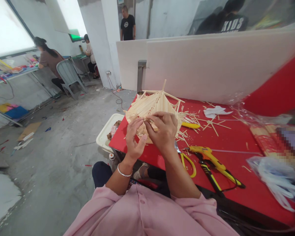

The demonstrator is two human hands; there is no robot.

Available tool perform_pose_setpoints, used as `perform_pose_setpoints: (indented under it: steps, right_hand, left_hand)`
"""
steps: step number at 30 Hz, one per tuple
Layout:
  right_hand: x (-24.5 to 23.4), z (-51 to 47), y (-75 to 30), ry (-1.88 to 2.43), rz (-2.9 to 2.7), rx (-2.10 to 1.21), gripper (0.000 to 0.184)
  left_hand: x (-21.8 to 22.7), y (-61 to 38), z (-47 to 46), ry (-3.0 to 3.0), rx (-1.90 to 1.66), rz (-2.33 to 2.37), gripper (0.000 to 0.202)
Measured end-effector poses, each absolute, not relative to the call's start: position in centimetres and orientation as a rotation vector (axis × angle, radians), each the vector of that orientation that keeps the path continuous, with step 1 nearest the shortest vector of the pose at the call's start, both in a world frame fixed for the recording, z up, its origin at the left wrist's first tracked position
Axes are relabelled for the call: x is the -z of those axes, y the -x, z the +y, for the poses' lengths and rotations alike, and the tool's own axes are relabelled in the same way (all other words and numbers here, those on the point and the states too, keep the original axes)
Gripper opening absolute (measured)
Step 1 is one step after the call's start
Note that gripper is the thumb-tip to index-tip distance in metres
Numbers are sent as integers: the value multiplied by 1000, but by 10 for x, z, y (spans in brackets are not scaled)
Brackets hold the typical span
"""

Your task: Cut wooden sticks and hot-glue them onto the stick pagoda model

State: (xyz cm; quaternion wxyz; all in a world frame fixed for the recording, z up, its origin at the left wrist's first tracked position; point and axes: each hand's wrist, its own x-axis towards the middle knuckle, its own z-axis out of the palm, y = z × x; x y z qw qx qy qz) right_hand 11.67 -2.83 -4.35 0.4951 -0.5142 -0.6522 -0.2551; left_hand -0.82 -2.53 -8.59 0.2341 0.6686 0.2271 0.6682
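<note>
A model roof built of pale wooden sticks (163, 103) stands on the red table, partly hidden behind my hands. My left hand (135, 139), with a bangle at the wrist, is in front of its left side, thumb raised and fingertips pinched. My right hand (164, 131) meets it there, thumb and forefinger pressed together. Whatever is between the fingertips is too small to make out. Right of my right hand lie yellow-handled scissors (193, 170), a yellow glue gun (206, 152) and a yellow tool handle (190, 125).
Loose sticks (212, 124), a white tissue (216, 111) and a plastic bag (272, 178) lie on the red table (226, 141). A white tub (104, 131) stands beyond its left edge. White boards (211, 65) rise behind. Other people sit or stand farther off.
</note>
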Motion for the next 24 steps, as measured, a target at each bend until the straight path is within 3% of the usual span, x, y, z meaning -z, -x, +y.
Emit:
perform_pose_setpoints:
  steps: [24]
  right_hand:
    - [43,-28,-116,1251,-1572,614,10]
  left_hand:
    - [86,8,-25,-1828,-1836,613,44]
